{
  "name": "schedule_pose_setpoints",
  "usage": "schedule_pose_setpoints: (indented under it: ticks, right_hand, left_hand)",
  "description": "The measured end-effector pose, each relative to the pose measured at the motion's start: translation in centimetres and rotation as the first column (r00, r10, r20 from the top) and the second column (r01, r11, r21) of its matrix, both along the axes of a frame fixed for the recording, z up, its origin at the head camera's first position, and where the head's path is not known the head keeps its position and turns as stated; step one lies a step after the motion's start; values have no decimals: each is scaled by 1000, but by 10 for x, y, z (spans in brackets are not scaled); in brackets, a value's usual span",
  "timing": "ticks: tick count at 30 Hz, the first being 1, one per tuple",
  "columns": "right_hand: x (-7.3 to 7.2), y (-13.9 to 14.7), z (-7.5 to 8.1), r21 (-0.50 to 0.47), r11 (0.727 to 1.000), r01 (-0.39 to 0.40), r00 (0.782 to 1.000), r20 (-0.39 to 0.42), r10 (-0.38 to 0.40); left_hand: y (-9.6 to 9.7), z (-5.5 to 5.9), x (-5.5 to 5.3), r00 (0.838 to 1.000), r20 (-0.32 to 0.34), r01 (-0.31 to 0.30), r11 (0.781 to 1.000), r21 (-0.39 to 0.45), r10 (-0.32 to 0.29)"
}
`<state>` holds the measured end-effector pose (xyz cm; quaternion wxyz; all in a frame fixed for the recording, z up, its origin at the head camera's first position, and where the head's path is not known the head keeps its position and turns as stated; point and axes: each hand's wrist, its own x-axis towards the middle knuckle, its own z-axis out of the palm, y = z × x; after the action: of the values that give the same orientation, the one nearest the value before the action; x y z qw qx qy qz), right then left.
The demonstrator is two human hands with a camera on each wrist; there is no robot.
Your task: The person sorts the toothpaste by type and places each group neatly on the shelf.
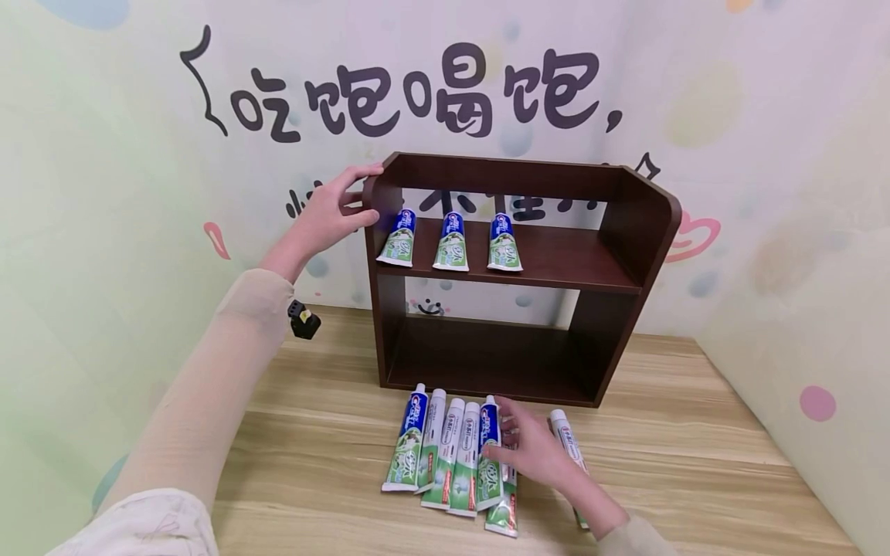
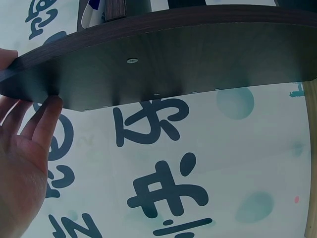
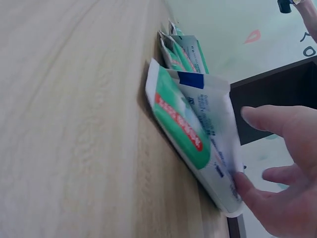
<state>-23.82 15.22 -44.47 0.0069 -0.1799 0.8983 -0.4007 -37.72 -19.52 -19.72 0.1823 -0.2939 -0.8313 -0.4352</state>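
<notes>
My left hand (image 1: 330, 216) holds the upper left side panel of a dark brown two-tier shelf (image 1: 514, 278). In the left wrist view, its thumb lies at one edge of that panel and the fingertips touch the outer face. On the table, my right hand (image 1: 531, 448) is at a blue-and-green toothpaste tube (image 1: 490, 463), with spread fingers and one fingertip touching near its edge. This tube leans over a white-and-green toothpaste tube (image 3: 178, 129). Left of them lie several more tubes, among them another blue-and-green toothpaste tube (image 1: 406, 444).
Three blue-and-green tubes (image 1: 452, 243) lie in a row on the upper tier, caps toward the back. A single white-and-green tube (image 1: 566, 440) lies right of my right hand, partly behind the forearm. Behind the wooden table (image 1: 695, 463) hangs a printed backdrop (image 1: 695, 93).
</notes>
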Motion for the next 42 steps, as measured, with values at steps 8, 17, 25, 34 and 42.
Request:
schedule_pose_setpoints:
  ticks: [8, 17, 25, 34, 42]
  right_hand:
    - [11, 3, 3, 35, 999, -7, 998, 68, 5]
    - [25, -7, 7, 14, 1000, -3, 994, 110, 2]
    - [30, -15, 10, 99, 995, -26, 982, 187, 7]
    - [26, -17, 11, 91, 992, -92, 970, 231, 69]
    - [25, -20, 13, 212, 975, -62, 981, 193, 20]
  left_hand:
    - [4, 2, 5, 1000, 8, -8, 1000, -9, 8]
    - [11, 13, 29, 1000, 21, 3, 1000, -12, -3]
    - [10, 11, 27, 1000, 14, -11, 1000, -21, 11]
    - [0, -3, -3, 1000, -3, -18, 1000, -13, 18]
    - [-1, -3, -3, 1000, -8, -12, 1000, -18, 12]
